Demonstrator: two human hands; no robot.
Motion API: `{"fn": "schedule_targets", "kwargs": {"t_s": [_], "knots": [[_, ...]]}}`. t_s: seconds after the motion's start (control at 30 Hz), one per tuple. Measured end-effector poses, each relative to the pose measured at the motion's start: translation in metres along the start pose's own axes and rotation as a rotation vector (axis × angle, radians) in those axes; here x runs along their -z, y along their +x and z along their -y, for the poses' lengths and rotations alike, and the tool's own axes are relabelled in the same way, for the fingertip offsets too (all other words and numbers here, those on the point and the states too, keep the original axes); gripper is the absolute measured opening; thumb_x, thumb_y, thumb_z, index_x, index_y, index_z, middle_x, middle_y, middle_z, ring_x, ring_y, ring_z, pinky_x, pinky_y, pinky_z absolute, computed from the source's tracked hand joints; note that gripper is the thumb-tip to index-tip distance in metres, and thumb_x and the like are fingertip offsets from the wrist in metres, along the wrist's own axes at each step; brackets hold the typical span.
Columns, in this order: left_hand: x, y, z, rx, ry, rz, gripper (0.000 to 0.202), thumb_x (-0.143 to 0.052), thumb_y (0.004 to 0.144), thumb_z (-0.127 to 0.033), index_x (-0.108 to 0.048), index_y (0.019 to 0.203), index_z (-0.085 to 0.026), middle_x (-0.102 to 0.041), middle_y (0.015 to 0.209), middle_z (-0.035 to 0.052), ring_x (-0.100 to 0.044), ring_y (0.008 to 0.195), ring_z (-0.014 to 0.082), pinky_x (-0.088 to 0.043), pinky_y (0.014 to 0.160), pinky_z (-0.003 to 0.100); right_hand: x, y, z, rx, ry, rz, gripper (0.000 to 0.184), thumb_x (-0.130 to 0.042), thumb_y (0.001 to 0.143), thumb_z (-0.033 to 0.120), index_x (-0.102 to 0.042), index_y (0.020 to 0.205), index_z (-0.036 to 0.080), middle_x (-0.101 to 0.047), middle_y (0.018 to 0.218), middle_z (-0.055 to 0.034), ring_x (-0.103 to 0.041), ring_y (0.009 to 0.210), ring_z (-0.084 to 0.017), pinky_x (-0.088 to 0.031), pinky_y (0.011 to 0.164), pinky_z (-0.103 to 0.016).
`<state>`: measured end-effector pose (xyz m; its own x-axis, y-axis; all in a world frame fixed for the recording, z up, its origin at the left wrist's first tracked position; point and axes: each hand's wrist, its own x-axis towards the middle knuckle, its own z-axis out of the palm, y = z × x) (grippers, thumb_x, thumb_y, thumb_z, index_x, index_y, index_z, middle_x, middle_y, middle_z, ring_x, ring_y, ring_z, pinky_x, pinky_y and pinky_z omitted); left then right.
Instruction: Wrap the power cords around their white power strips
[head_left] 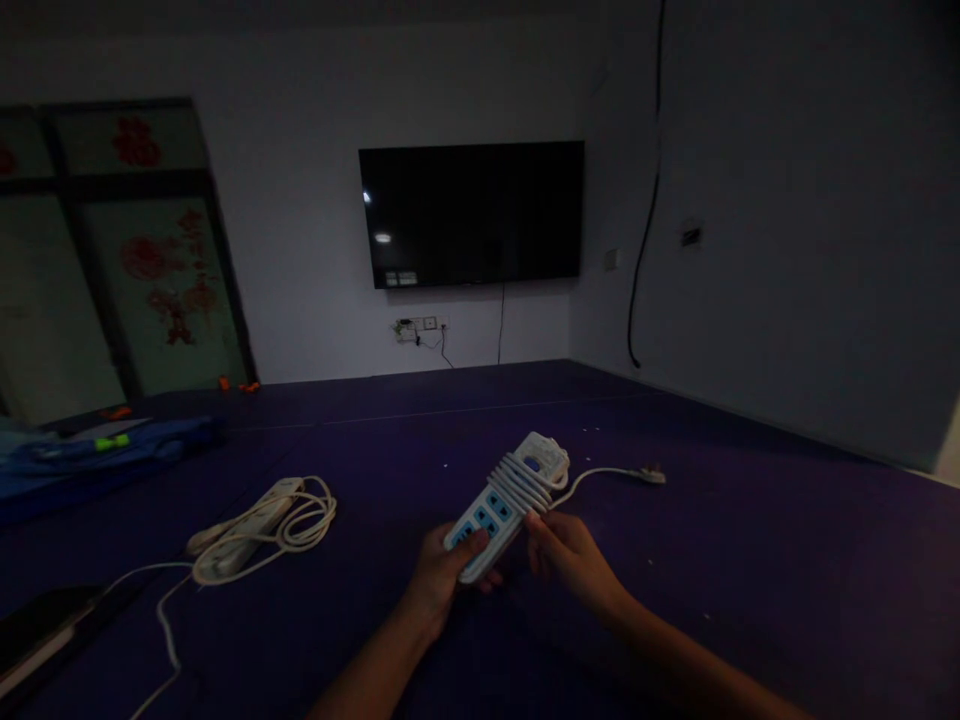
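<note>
A white power strip [487, 515] with blue sockets is tilted up in front of me, its far end pointing away to the right. My left hand [448, 560] is wrapped round the near end, thumb on top. Several turns of white cord [517, 485] are wound about the strip's far half. My right hand [562, 550] pinches the cord at the strip's right edge. From there the loose end runs right to a plug [651, 475] over the purple surface.
A second white power strip [255, 525] with a coiled cord lies to the left on the purple surface [360, 640]. A dark flat device [45, 630] sits at the lower left, blue cloth [112, 450] behind it. A television [472, 215] hangs on the far wall.
</note>
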<state>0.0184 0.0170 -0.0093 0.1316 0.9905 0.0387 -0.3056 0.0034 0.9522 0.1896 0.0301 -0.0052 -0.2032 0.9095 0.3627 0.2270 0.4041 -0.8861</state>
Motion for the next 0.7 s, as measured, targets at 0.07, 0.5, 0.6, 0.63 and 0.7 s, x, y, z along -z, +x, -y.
{"fn": "schedule_targets", "kwargs": {"t_s": [0.07, 0.5, 0.6, 0.63, 0.7], "knots": [[0.000, 0.000, -0.002, -0.037, 0.027, -0.045, 0.056, -0.078, 0.050, -0.051, -0.061, 0.082, -0.008, -0.066, 0.062, 0.0063, -0.060, 0.044, 0.0148, -0.044, 0.040, 0.022, 0.001, 0.003, -0.005, -0.024, 0.008, 0.009, 0.061, -0.039, 0.075, 0.072, -0.056, 0.058, 0.016, -0.054, 0.043, -0.0016, -0.050, 0.039, -0.011, -0.036, 0.043, -0.022], [0.013, 0.003, -0.011, -0.346, 0.539, -0.231, 0.045, -0.074, 0.057, -0.049, -0.063, 0.080, -0.012, -0.066, 0.071, 0.0050, -0.059, 0.061, 0.0162, -0.045, 0.054, 0.023, 0.001, 0.007, -0.014, -0.193, -0.173, 0.003, 0.068, -0.034, 0.076, 0.073, -0.065, 0.070, 0.012, -0.060, 0.046, -0.0034, -0.048, 0.036, -0.010, -0.032, 0.039, -0.020], [0.013, 0.002, -0.012, -0.372, 0.623, -0.233, 0.043, -0.072, 0.060, -0.050, -0.064, 0.079, -0.012, -0.065, 0.068, 0.0040, -0.057, 0.059, 0.0148, -0.043, 0.053, 0.022, 0.001, 0.007, -0.015, -0.201, -0.190, 0.015, 0.068, -0.033, 0.076, 0.072, -0.065, 0.073, 0.012, -0.062, 0.049, -0.0042, -0.048, 0.034, -0.010, -0.031, 0.037, -0.020], [0.013, 0.002, -0.011, -0.382, 0.646, -0.242, 0.043, -0.071, 0.060, -0.050, -0.064, 0.078, -0.012, -0.064, 0.067, 0.0033, -0.056, 0.058, 0.0143, -0.042, 0.052, 0.022, 0.001, 0.007, -0.015, -0.216, -0.200, 0.010, 0.068, -0.033, 0.077, 0.072, -0.064, 0.071, 0.012, -0.061, 0.048, -0.0040, -0.048, 0.033, -0.010, -0.031, 0.036, -0.020], [0.013, 0.001, -0.011, -0.404, 0.695, -0.256, 0.042, -0.071, 0.061, -0.051, -0.064, 0.077, -0.012, -0.063, 0.065, 0.0021, -0.055, 0.057, 0.0137, -0.041, 0.051, 0.021, 0.003, 0.007, -0.015, -0.254, -0.222, 0.003, 0.067, -0.033, 0.077, 0.072, -0.061, 0.065, 0.013, -0.057, 0.042, -0.0029, -0.048, 0.032, -0.010, -0.031, 0.036, -0.020]]}}
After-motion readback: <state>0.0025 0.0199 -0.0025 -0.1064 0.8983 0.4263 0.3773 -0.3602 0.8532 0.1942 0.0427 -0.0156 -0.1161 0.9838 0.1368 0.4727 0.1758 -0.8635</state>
